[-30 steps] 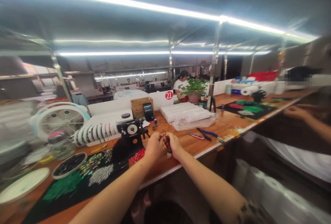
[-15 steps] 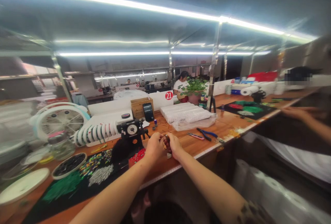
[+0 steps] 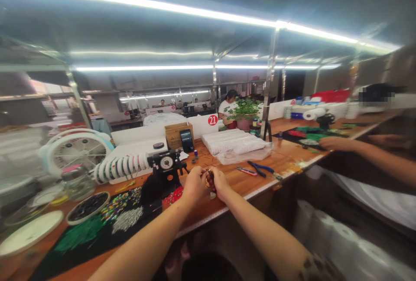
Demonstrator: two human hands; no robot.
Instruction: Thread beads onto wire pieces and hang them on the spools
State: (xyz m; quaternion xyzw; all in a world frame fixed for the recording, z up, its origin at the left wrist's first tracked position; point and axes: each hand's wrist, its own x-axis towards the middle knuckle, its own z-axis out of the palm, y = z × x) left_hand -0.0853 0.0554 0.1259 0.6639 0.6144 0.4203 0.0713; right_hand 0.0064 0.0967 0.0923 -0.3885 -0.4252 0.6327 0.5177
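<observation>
We count 2 hands (image 3: 220,182) of ours, 1 dark object (image 3: 210,180) held, 1 pliers (image 3: 258,171), 1 cutter (image 3: 246,171), 1 fan (image 3: 78,153), 1 lidded jar (image 3: 78,185), 1 plant (image 3: 243,108), 1 carton (image 3: 173,136), 2 black mats (image 3: 81,253) and 4 red badges (image 3: 212,120). We see too many beads (image 3: 121,202) to number.

Potted plant (image 3: 244,110) behind white wrapped bundles (image 3: 232,141).

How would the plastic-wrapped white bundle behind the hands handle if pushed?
The white bundle probably won't tip: it lies low and broad on the table. Its clear film looks thin and crumpled at the front, so expect that edge to be floppy and maybe slippery. The ridged contents might shift inside; weight can't be read.
</observation>
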